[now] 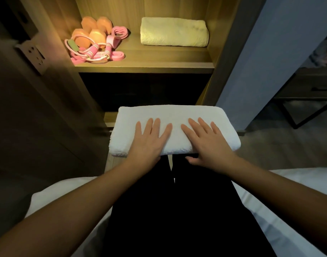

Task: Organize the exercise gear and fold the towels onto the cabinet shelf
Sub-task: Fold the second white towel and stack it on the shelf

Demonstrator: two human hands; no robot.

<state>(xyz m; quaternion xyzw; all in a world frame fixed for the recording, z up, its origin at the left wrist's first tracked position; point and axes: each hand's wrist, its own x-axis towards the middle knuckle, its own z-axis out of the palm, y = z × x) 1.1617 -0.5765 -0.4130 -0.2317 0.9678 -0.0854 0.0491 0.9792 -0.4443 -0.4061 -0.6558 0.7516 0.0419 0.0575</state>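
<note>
I have my left hand (149, 140) and right hand (208, 142) flat on the folded white towel (173, 115) across my knees, fingers straight and slightly spread. Well beyond my fingertips a second towel (174, 32) lies folded on the cabinet shelf (149, 59), with dumbbells (96, 35) and pink bands (115, 55) further left.

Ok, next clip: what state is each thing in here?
white towel: folded, across the person's legs
left hand: pressed flat on white towel
right hand: pressed flat on white towel
cream towel: folded, on shelf
dumbbells: on shelf, left side
skipping rope: heaped against dumbbells
</note>
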